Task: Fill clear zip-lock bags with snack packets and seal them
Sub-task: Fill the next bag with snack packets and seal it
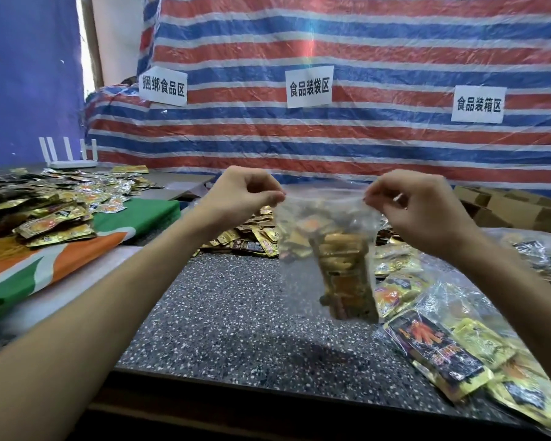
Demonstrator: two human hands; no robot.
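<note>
Above the speckled counter point(236, 313), I see my left hand point(242, 195) and right hand point(420, 211) each pinching a top corner of the clear zip-lock bag point(299, 240). It hangs in mid-air between them, stuffed with snack packets point(347, 281).

The snack packets point(344, 265) inside the zip-lock bag point(299, 275) pinched by my left hand point(239, 195) and right hand point(423, 211) blur together through the plastic. I cannot tell whether its zip is closed. Below my right hand, filled bags point(442, 354) run off the edge.
</note>
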